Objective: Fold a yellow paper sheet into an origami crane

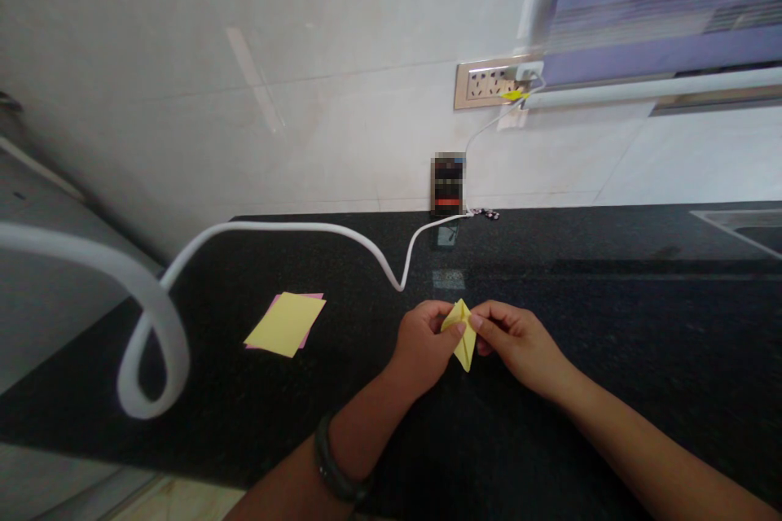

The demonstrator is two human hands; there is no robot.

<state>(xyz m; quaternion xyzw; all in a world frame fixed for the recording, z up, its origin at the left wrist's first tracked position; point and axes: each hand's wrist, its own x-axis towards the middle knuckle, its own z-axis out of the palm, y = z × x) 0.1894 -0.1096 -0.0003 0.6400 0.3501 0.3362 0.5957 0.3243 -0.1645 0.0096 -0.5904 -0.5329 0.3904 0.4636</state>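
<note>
Folded yellow paper [463,333] pinched between left hand [421,344], right hand [516,340], seemingly above counter [611,326]

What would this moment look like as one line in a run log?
left hand: pinching folded yellow paper | right hand: pinching same paper | nearby: paper stack on black counter

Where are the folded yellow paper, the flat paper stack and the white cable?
folded yellow paper [464,339], head view, on its lower pointed half between both hands.
flat paper stack [285,324], head view, middle of the yellow top sheet.
white cable [287,228], head view, on the stretch lying across the countertop.
</note>
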